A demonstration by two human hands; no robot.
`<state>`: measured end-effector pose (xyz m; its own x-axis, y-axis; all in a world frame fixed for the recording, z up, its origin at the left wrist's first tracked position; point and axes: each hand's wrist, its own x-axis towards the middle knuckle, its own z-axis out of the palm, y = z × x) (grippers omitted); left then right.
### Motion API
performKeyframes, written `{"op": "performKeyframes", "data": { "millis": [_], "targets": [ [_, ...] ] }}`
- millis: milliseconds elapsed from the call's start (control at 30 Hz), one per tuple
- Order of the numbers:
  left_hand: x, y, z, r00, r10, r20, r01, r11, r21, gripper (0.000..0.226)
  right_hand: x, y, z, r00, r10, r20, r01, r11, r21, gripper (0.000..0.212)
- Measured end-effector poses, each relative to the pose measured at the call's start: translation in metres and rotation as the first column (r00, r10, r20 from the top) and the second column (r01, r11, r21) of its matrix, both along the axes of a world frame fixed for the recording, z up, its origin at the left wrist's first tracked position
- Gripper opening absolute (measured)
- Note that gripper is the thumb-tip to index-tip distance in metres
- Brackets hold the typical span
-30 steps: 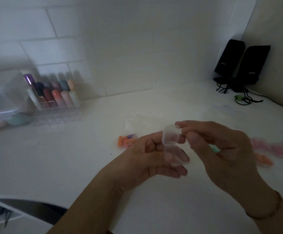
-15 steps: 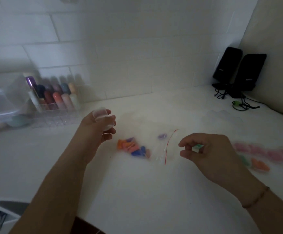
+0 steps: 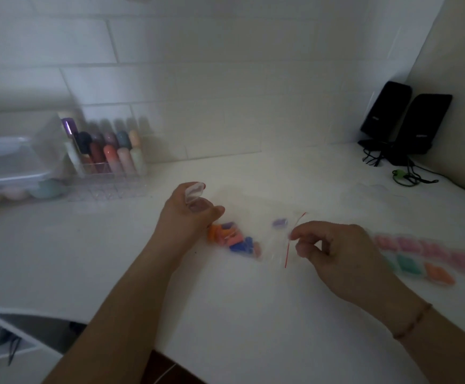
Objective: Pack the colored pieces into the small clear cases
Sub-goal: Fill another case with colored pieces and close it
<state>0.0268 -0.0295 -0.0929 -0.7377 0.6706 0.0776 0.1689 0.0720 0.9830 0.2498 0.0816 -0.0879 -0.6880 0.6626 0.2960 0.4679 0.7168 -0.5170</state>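
Note:
My left hand (image 3: 187, 214) holds a small clear case (image 3: 194, 193) up between its fingertips, just left of and above a clear zip bag (image 3: 264, 245) lying flat on the white counter. Orange, pink and blue pieces (image 3: 234, 239) are bunched in the bag's left end, under my left hand. A single purple piece (image 3: 280, 223) lies nearer the mouth. My right hand (image 3: 336, 250) rests to the right, with thumb and forefinger pinched at the bag's red-striped mouth. The view is blurred there.
A row of small cases holding pink (image 3: 420, 248), teal (image 3: 407, 263) and orange (image 3: 439, 274) pieces lies at the right. A clear organizer of coloured bottles (image 3: 109, 156) and a lidded box (image 3: 9, 162) stand back left. Black speakers (image 3: 406, 120) with cables fill the back right corner.
A second ago both hands held the clear case together at the centre. My left hand has carried it left and up, and my right hand has moved to the bag's mouth.

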Motion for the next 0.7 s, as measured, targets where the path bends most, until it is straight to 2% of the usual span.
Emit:
{"op": "performKeyframes", "data": {
  "millis": [33, 67, 167, 267, 367, 467, 600, 700],
  "targets": [
    [0.000, 0.000, 0.000, 1.000, 0.004, -0.023, -0.004, 1.000, -0.009, 0.055, -0.002, 0.000, -0.002, 0.999, 0.004, 0.046, -0.006, 0.999, 0.044, 0.013],
    [0.001, 0.000, -0.001, 1.000, 0.001, -0.023, -0.002, 1.000, -0.003, 0.053, -0.006, 0.000, -0.002, 0.996, -0.001, 0.092, -0.008, 0.996, 0.093, 0.017],
    [0.004, -0.001, 0.000, 0.997, -0.052, 0.057, 0.050, 0.998, 0.037, 0.061, -0.016, 0.000, 0.000, 0.988, 0.023, 0.156, -0.045, 0.989, 0.140, 0.040],
    [0.003, -0.002, -0.001, 0.997, -0.069, 0.019, 0.069, 0.998, 0.009, 0.066, -0.031, 0.000, 0.004, 0.966, 0.066, 0.251, -0.117, 0.974, 0.194, 0.035],
    [0.003, -0.003, -0.002, 0.996, -0.085, 0.027, 0.085, 0.996, 0.005, 0.064, -0.048, 0.002, 0.009, 0.929, 0.129, 0.346, -0.200, 0.964, 0.178, 0.034],
    [0.004, -0.004, -0.002, 0.994, -0.106, 0.024, 0.106, 0.994, 0.002, 0.064, -0.060, 0.001, 0.010, 0.918, 0.204, 0.340, -0.263, 0.955, 0.139, 0.034],
    [0.004, -0.005, -0.002, 0.993, -0.118, -0.002, 0.118, 0.993, -0.019, 0.063, -0.061, -0.004, 0.008, 0.929, 0.206, 0.309, -0.255, 0.958, 0.128, 0.027],
    [0.003, -0.004, -0.003, 0.995, -0.093, -0.046, 0.090, 0.994, -0.069, 0.049, -0.054, -0.002, 0.005, 0.939, 0.206, 0.276, -0.241, 0.965, 0.099, 0.026]
  ]
}}
